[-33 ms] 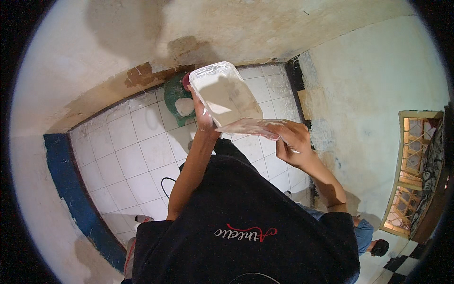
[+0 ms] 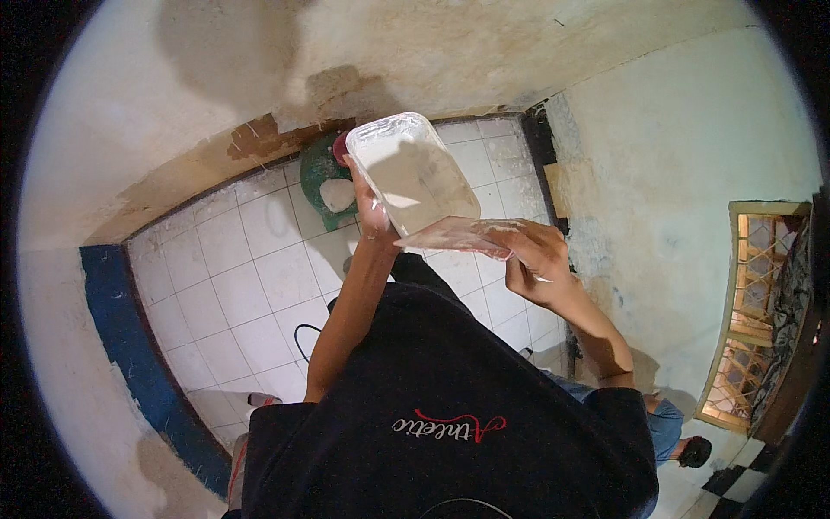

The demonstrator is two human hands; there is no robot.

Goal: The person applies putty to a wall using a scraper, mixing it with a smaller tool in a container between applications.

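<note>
A white plastic tub (image 2: 415, 173) with pale paste smeared inside is gripped along its left side by my left hand (image 2: 367, 203), fingers curled round the wall. My right hand (image 2: 536, 264) is closed on a flat, wide scraper (image 2: 450, 233) coated with white residue. The scraper lies across the tub's near rim, its tip close to my left wrist. Behind the tub, on the tiled floor, a green sack (image 2: 316, 190) holds a pale lump, and a dark red round container (image 2: 340, 143) is partly hidden by the tub.
Stained walls surround the tiled floor (image 2: 229, 268), with a blue band (image 2: 130, 329) low on the left. A black cable (image 2: 303, 333) loops near my left forearm. A person in a blue shirt (image 2: 666, 428) is at lower right, below a grilled window (image 2: 743, 320).
</note>
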